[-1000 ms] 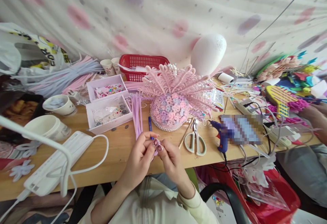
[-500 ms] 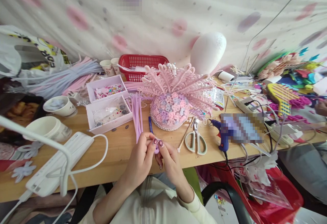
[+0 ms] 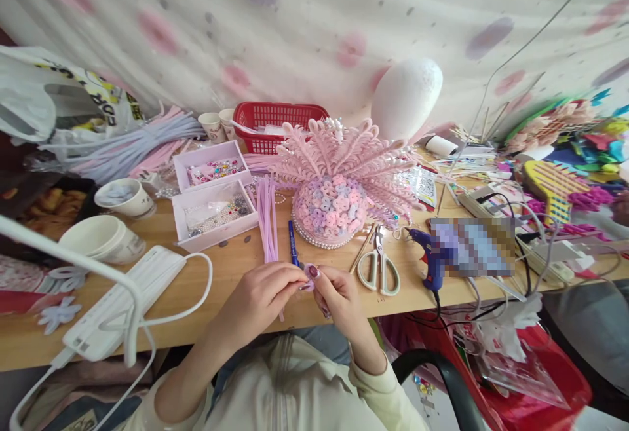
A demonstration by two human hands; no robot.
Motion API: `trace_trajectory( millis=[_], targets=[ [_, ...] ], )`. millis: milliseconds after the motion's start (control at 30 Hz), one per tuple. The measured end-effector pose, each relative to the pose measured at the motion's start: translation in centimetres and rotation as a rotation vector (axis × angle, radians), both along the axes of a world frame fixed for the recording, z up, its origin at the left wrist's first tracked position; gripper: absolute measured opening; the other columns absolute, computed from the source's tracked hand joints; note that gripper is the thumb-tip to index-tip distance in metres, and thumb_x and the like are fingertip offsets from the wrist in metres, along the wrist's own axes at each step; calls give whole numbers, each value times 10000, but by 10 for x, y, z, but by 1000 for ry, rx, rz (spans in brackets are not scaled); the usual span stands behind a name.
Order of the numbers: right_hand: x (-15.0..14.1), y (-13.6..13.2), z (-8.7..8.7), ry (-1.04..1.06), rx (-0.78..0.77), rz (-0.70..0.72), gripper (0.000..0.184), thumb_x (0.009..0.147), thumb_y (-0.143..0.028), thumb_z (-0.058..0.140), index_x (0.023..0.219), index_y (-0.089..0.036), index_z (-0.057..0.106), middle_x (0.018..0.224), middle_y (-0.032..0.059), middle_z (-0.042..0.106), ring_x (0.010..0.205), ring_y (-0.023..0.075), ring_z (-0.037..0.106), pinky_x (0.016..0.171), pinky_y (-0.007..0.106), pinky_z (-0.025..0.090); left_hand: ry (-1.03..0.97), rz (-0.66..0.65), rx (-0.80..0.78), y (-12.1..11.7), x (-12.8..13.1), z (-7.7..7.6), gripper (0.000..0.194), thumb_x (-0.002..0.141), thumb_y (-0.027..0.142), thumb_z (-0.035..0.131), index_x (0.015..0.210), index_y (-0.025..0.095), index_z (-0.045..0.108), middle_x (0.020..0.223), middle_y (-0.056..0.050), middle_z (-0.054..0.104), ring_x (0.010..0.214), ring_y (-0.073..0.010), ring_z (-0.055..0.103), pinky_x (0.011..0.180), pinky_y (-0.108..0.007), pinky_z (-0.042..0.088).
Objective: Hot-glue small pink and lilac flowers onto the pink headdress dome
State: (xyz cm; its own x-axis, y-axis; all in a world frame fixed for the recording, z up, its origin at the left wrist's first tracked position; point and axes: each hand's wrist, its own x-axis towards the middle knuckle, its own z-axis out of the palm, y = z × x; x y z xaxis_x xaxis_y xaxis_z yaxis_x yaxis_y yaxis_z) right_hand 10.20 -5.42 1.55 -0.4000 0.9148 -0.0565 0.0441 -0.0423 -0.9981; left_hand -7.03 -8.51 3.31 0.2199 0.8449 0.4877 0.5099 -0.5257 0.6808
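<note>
My left hand and my right hand meet at the table's front edge, fingers closed in a pinch. Between their fingertips is a small lilac piece of pipe cleaner, mostly hidden by the fingers. Just beyond stands a pink headdress, its dome covered in small curled flowers, with a pearl rim and feather-like plumes. A blue pen lies behind my fingers. Left of the pen is a bundle of lilac pipe cleaners. Scissors with pale handles rest to the right.
Two open boxes of beads and gems, paper cups and a white power strip are on the left. A red basket and white foam head stand behind. To the right lies a blue glue gun with cables.
My left hand has turned flatter, back upward, and its fingers have shifted on the lilac piece. My right hand stays pinched beside it. The whole view has shifted slightly.
</note>
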Motion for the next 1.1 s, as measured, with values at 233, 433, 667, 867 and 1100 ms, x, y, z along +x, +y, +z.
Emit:
trace_trajectory(
  millis=[233, 433, 667, 867, 1100],
  targets=[
    [2, -3, 3, 64, -109, 63, 560, 888, -685, 560, 613, -201, 506, 427, -87, 367, 355, 55, 287, 350, 207, 236, 68, 89, 23, 1, 4, -6, 225, 1001, 162, 434, 985, 212, 653, 842, -25, 751, 762, -140, 715, 722, -233, 567],
    [1, -8, 4, 116, -139, 62, 541, 911, -649, 547, 619, -194, 528, 413, -91, 349, 343, 55, 276, 342, 204, 237, -11, 23, 55, -3, -3, 5, 168, 968, 153, 536, 973, 215, 692, 868, -37, 775, 799, -144, 730, 766, -236, 581],
    [3, -4, 7, 48, -126, 47, 586, 894, -672, 544, 546, -205, 479, 401, -75, 360, 346, 59, 290, 341, 209, 232, -35, -73, -139, 0, -4, 12, 199, 960, 154, 539, 932, 215, 726, 886, -44, 776, 824, -154, 730, 790, -250, 586],
    [3, 0, 11, 6, -141, 32, 582, 874, -663, 555, 514, -219, 443, 390, -73, 342, 353, 60, 278, 348, 220, 214, 53, -109, 3, 5, -6, 9, 190, 967, 149, 540, 976, 201, 723, 910, -40, 789, 864, -153, 737, 837, -247, 580],
    [-2, 0, 14, -32, -165, 24, 557, 871, -585, 556, 469, -231, 402, 371, -62, 362, 340, 55, 282, 349, 223, 208, 74, -132, 26, 9, -10, 8, 175, 929, 121, 573, 919, 207, 725, 813, -10, 784, 722, -127, 723, 709, -207, 557]
  ],
)
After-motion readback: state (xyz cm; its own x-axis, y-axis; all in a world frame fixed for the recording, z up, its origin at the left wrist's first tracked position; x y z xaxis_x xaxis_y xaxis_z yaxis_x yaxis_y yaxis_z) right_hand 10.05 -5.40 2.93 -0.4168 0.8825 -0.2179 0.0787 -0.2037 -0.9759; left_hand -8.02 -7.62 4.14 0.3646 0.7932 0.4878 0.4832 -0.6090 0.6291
